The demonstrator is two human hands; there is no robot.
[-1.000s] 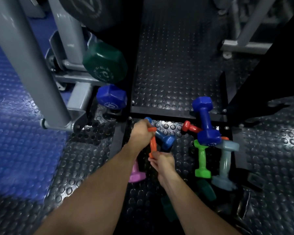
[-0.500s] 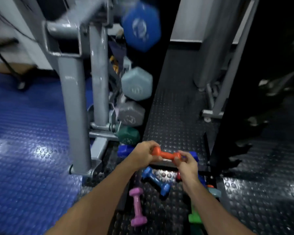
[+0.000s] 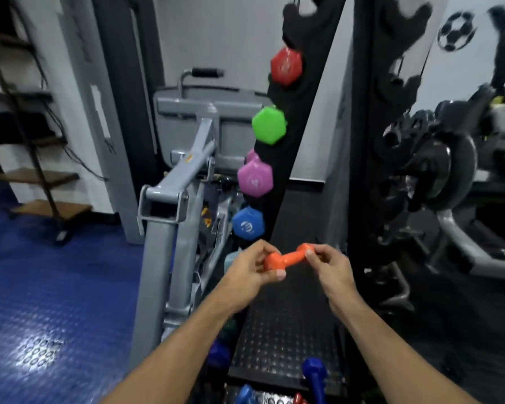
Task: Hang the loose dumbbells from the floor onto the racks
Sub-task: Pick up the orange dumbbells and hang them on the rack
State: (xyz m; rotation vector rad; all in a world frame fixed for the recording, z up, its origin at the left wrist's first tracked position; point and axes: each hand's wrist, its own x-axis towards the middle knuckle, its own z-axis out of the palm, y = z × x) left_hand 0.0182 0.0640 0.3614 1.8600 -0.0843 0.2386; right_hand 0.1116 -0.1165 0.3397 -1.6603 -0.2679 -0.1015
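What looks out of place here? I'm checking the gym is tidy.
Loose dumbbells, a blue one among them, lie on the floor below the rack instead of hanging.

Small glossy orange dumbbell: lying roughly level, each head pinched between fingertips. Black upright rack: standing above the fingers, carrying red, green, pink, blue hex dumbbells.

Black rack: red, green, pink and blue dumbbell heads occupy its left edge. Topmost notch vacant. Grey machine frame obstructs approach from left.
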